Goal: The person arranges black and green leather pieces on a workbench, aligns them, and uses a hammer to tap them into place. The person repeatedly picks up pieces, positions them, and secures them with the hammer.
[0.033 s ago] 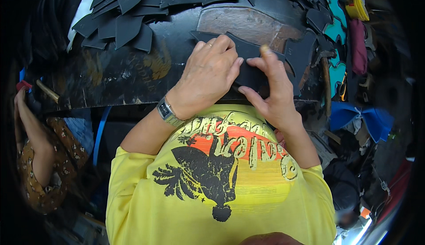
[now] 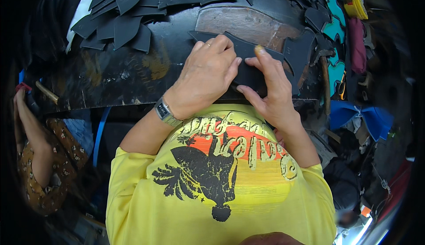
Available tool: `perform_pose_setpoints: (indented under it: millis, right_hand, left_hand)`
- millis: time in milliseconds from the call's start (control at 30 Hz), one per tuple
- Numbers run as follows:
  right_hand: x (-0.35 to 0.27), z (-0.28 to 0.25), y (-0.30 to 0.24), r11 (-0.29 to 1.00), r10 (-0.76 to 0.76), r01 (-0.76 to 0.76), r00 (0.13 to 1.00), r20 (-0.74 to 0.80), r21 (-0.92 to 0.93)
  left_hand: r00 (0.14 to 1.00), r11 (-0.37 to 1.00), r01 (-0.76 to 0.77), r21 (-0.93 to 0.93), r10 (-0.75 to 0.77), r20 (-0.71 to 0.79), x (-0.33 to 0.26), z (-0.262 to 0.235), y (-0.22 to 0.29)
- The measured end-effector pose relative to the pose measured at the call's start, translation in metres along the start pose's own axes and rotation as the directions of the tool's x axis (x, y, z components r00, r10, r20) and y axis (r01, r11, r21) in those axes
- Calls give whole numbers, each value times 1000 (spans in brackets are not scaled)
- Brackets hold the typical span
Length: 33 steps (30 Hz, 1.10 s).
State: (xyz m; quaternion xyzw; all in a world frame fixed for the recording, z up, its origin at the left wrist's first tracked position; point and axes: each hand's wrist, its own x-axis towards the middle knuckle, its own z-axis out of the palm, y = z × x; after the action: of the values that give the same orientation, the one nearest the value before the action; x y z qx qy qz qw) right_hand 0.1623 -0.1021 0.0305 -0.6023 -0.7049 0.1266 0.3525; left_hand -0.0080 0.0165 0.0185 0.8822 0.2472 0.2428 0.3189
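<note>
A flat, black, curve-edged piece [image 2: 246, 45] stretches rightward from the left hand [image 2: 207, 72], its grip unclear. The right hand [image 2: 273, 82] is spread.

A dark, scuffed surface [image 2: 177, 32] is carrying overlapping black pieces [image 2: 127, 29] at the upper left. A pointed black piece [image 2: 246, 47] is lying just in front of a brown, worn patch [image 2: 239, 20], while teal pieces [image 2: 334, 29] and a wooden-handled hammer [image 2: 325, 70] are resting toward the right.

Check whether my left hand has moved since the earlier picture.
No, your left hand shows no clear shift in any direction, judged against the brown patch on the table.
</note>
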Motion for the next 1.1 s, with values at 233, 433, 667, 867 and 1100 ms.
perform_pose_setpoints:
  millis: [233,433,667,867,1100]
  right_hand:
    - [5,-3,2,998,63,-63,998,7,3]
    - [14,-10,5,997,-14,22,995,101,-73]
    - [11,-9,-3,980,15,22,983,186,-196]
    - [8,-7,-7,970,20,28,981,194,-242]
    - [5,-7,-8,959,4,61,974,228,-275]
  left_hand:
    - [991,943,133,-305,-119,63,-10,-27,-16]
    - [998,994,-47,-99,51,35,-13,-25,-29]
    - [1000,991,-10,-133,12,14,-14,-23,-32]
    - [1000,987,5,-159,-3,14,-13,-22,-31]
    - [1000,985,18,-169,-15,18,-13,-21,-32]
